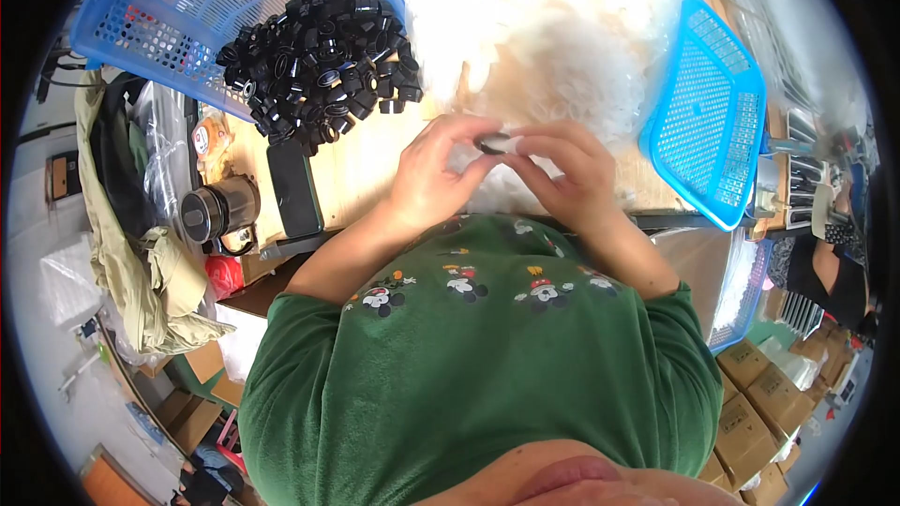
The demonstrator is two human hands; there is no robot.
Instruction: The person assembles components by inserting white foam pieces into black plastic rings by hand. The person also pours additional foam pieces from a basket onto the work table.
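Observation:
Between the fingertips of both hands is a small dark ring-like part (490, 143), held above the front of the wooden table. My left hand (442, 171) pinches it from the left side, thumb below and fingers above. From the right, my right hand (570, 169) closes thumb and fingers on its other edge, where something pale or clear also shows. To the upper left lies a big heap of black ring-like parts (323, 56), beside and partly in a blue basket (169, 47). Behind my hands is a pile of clear plastic pieces (572, 75), overexposed at the top.
A black phone (295, 189) and a dark-lidded jar (220, 209) lie at the table's left. A second blue basket (708, 117) stands tilted at the right. Cardboard boxes (764, 403) are stacked at lower right. Another person's arm (826, 267) shows at far right.

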